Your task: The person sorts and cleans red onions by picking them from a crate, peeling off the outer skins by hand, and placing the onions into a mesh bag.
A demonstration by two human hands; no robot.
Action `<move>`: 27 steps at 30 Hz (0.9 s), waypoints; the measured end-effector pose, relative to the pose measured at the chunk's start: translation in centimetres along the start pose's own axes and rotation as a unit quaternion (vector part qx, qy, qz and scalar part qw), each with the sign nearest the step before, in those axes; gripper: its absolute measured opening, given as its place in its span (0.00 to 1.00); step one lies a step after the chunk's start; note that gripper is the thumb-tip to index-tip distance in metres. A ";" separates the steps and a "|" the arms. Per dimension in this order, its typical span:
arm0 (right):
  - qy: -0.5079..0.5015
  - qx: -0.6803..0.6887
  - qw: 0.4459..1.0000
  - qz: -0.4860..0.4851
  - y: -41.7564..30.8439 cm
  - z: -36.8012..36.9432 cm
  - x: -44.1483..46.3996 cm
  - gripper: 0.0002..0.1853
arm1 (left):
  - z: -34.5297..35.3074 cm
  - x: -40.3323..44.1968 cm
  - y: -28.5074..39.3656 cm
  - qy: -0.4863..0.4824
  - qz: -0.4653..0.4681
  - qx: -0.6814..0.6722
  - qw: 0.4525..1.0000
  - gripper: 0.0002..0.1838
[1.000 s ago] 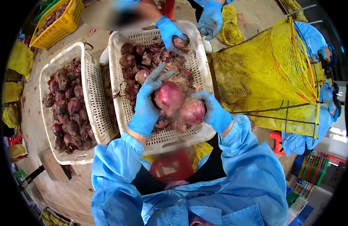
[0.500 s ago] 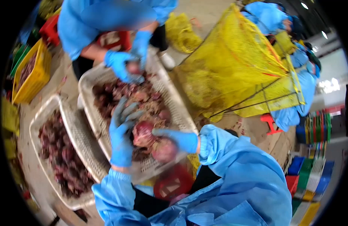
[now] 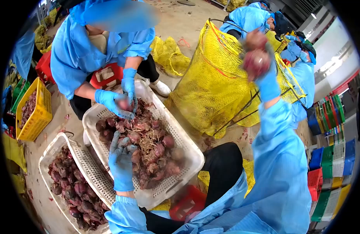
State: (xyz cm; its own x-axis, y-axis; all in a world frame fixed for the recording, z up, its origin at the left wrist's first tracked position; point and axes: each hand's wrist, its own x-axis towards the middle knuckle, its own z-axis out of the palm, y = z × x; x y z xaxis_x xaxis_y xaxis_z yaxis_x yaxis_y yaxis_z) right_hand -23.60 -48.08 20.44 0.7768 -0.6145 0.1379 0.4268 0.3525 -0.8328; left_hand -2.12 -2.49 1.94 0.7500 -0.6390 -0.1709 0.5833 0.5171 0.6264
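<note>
Two red onions [image 3: 257, 62] are held in my right hand [image 3: 268, 80], raised beside the open top of a yellow mesh bag [image 3: 211, 82] on a wire frame. My left hand [image 3: 121, 165], in a blue glove, is over the near left part of a white basket [image 3: 184, 146] of onions and loose skins; its fingers are apart and nothing shows in them. Across the basket, a co-worker's gloved hands [image 3: 117, 102] hold another onion [image 3: 124, 103].
A second white basket [image 3: 84, 160] of onions stands at the left. A yellow crate [image 3: 39, 117] is farther left. Red stools [image 3: 108, 76] and yellow netting [image 3: 170, 56] are on the floor. Other people [image 3: 246, 19] work behind the mesh bag. Coloured crates [image 3: 326, 156] are stacked at the right.
My right hand has moved up and right, away from the basket, with two onions. My left hand has parted from them and stays over the basket. The view has turned.
</note>
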 end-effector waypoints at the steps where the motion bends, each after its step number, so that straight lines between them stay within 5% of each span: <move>1: 0.052 -0.063 0.995 -0.049 -2.4 1.5 0.7 0.36 | 0.0 0.1 0.0 -0.006 0.002 -0.002 1.000 0.36; 3: 0.177 -0.054 0.974 -0.131 -6.1 0.6 3.2 0.26 | -0.2 0.4 -0.2 -0.012 0.004 -0.006 1.000 0.36; 6: 0.134 -0.097 0.972 -0.169 -10.3 -6.2 7.1 0.23 | -1.6 1.2 -0.9 -0.040 0.008 0.001 0.999 0.39; 7: 0.223 -0.247 0.911 -0.244 -9.2 -5.4 6.5 0.23 | -2.1 1.4 -0.9 -0.050 0.004 0.006 0.999 0.39; 8: 0.343 -0.165 0.914 -0.139 -9.9 -5.3 6.1 0.23 | -2.4 1.5 -0.8 -0.058 0.002 -0.044 0.997 0.39; 9: 0.352 -0.241 0.894 -0.136 -8.8 -4.3 4.9 0.24 | -2.8 1.6 -0.6 -0.062 0.005 -0.092 0.994 0.39; 15: 0.157 -0.503 0.813 -0.248 -6.4 -3.9 2.1 0.20 | -4.8 2.1 1.7 0.001 0.043 -0.145 0.989 0.29; 18: 0.100 -0.551 0.761 -0.329 0.3 4.6 -0.1 0.17 | -5.2 2.2 2.4 0.035 0.064 -0.165 0.984 0.26; 20: 0.031 -0.627 0.730 -0.272 6.1 9.8 -2.1 0.16 | -5.5 2.3 2.7 0.047 0.076 -0.169 0.982 0.25; 23: -0.204 -0.624 0.754 -0.012 16.5 10.4 -3.6 0.14 | -6.0 2.4 3.0 0.051 0.085 -0.184 0.978 0.24; 25: -0.303 -0.644 0.673 0.200 25.3 9.3 -5.3 0.17 | -5.7 2.3 3.3 0.058 0.087 -0.189 0.976 0.23; 26: -0.367 -0.695 0.578 0.222 28.8 9.6 -6.3 0.20 | -5.9 2.2 3.4 0.058 0.085 -0.191 0.976 0.23; 27: -0.385 -0.699 0.538 0.272 33.4 7.5 -7.3 0.24 | -6.0 2.2 3.5 0.056 0.086 -0.191 0.976 0.24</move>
State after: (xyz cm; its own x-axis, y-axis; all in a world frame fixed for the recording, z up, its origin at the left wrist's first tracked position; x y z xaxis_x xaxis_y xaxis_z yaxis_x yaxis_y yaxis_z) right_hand -11.51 -26.54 -4.33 0.8023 -0.0236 -0.5965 -0.3068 -0.8735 -0.3781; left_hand 3.45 1.30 -0.81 0.8642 -0.4685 -0.1834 0.5030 0.7997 0.3279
